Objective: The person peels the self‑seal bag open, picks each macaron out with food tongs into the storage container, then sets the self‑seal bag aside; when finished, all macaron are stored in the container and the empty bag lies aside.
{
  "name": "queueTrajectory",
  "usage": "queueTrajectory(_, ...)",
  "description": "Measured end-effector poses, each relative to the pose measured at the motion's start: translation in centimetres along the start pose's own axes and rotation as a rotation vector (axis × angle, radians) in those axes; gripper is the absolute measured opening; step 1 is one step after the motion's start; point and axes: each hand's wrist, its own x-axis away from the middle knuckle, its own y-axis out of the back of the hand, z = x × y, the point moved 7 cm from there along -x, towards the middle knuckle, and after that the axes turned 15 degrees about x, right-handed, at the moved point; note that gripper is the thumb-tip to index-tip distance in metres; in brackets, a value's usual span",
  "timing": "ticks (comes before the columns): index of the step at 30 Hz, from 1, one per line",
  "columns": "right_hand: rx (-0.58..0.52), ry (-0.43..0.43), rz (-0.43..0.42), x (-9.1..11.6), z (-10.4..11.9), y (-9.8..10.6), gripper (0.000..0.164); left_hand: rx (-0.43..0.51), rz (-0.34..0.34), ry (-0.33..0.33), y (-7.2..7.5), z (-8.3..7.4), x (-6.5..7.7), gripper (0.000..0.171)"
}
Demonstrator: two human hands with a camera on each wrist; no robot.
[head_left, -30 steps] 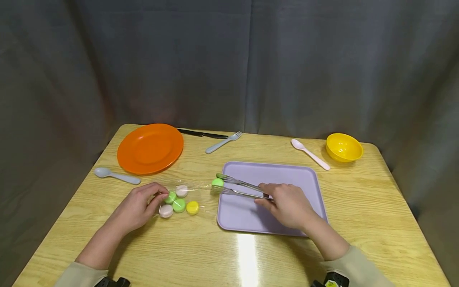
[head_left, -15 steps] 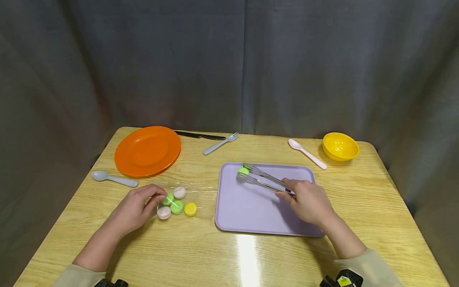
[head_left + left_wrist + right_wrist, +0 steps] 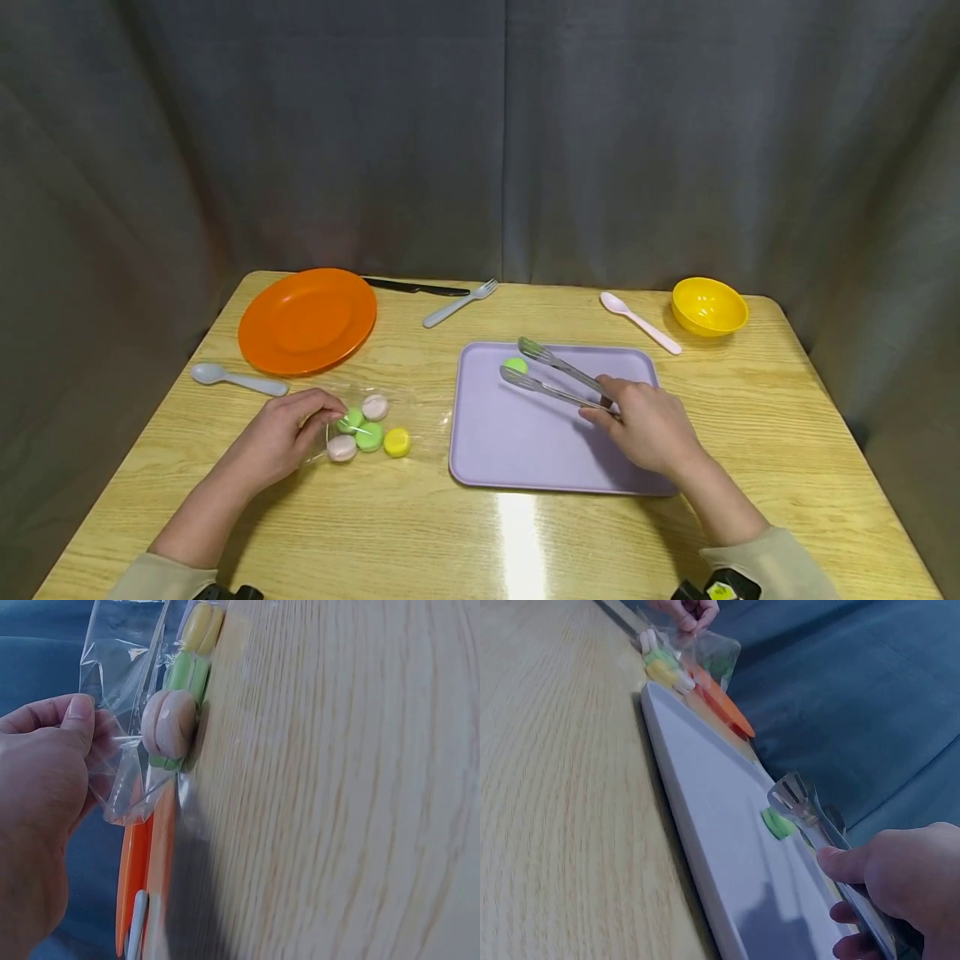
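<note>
My left hand pinches the edge of a clear plastic bag. Inside the bag lie several macarons: a yellow macaron, a green macaron beside another green one, and a pale pink macaron with a second pink one. My right hand grips metal tongs over the lilac tray. A single green macaron sits on the tray near its far left corner. The tong tips stand apart on either side of it, above the tray.
An orange plate stands at the back left, with a grey spoon in front of it. A black knife and grey fork lie along the back. On the right are a pink spoon and a yellow bowl.
The tongs have carried the green macaron right from the bag's mouth to the tray, then parted and let go of it. My left hand keeps its pinch on the bag.
</note>
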Motion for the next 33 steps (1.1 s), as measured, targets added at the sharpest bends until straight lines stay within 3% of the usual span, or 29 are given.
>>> queueTrajectory(8,-0.128,0.107,-0.041,0.1,2.8,1.3,0.032,0.009,-0.019,-0.016,0.3,0.1,0.1,0.029)
queueTrajectory(17,-0.18,0.261,-0.01,-0.4,6.8,0.4,0.01,-0.002,-0.027,-0.017,0.5,0.2,-0.1,0.028)
queueTrajectory(23,-0.164,0.35,0.015,-1.6,9.5,-0.7,0.024,0.002,-0.034,-0.007,0.6,0.1,0.0,0.028)
queueTrajectory(28,-0.176,0.395,0.061,-2.4,11.3,-1.2,0.034,0.03,-0.047,-0.043,0.5,-0.3,0.0,0.027)
queueTrajectory(33,-0.178,0.427,0.101,-3.0,12.6,-1.4,0.033,0.062,-0.036,-0.072,0.3,-0.7,-0.1,0.025)
